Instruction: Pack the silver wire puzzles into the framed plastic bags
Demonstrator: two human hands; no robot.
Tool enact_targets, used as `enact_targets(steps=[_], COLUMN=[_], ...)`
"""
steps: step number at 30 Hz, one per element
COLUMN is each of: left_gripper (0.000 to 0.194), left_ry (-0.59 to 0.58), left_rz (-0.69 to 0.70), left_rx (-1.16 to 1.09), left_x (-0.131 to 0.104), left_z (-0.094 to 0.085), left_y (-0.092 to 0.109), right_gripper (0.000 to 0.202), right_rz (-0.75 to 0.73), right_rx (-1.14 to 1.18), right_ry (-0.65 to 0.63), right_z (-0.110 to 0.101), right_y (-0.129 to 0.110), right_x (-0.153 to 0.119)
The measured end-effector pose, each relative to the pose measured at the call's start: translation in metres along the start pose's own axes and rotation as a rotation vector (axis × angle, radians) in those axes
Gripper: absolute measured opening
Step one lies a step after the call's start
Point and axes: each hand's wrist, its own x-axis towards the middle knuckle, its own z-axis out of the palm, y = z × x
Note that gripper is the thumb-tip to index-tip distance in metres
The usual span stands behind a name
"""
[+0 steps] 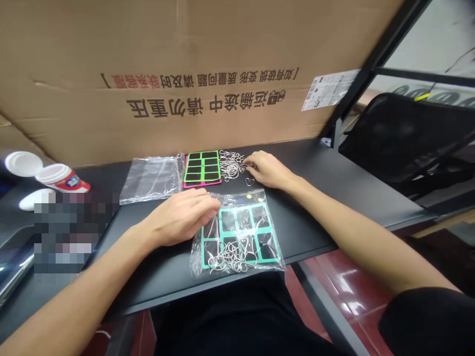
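Note:
A clear plastic bag (272,257) lies near the front edge of the black table, holding a teal-framed card (222,217) with dark panels and several silver metal rings (233,254). My left hand (183,215) is closed at the bag's upper left, its fingertips on the plastic. Further back, my right hand (265,169) pinches at the right side of a pile of silver rings (230,165); what its fingertips hold is too small to make out. Green and pink framed cards (203,163) are stacked left of the pile. A loose ring (250,182) lies below my right hand.
Clear empty bags (152,178) lie left of the cards. A red and white container (69,179) with its lid open stands at the far left. Behind the table rises a large cardboard sheet (208,44). A black chair (404,133) is at the right.

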Motion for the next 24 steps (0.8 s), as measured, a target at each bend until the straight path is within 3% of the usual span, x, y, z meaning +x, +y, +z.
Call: enact_targets(steps=[7, 17, 24], left_gripper=[0.018, 0.018, 0.017], left_ry=[-0.169, -0.177, -0.177], left_rz=[-0.136, -0.146, -0.142], left_rx=[-0.133, -0.150, -0.142], left_x=[-0.003, -0.004, -0.004], left_z=[0.002, 0.003, 0.003], left_y=[0.000, -0.002, -0.002], right_gripper=[0.025, 0.014, 0.015], right_rz=[0.067, 0.101, 0.053], right_rx=[0.060, -0.024, -0.078], right_ry=[0.042, 0.078, 0.228], right_z=[-0.002, 0.002, -0.006], right_y=[-0.003, -0.008, -0.015], right_x=[0.000, 0.001, -0.001])
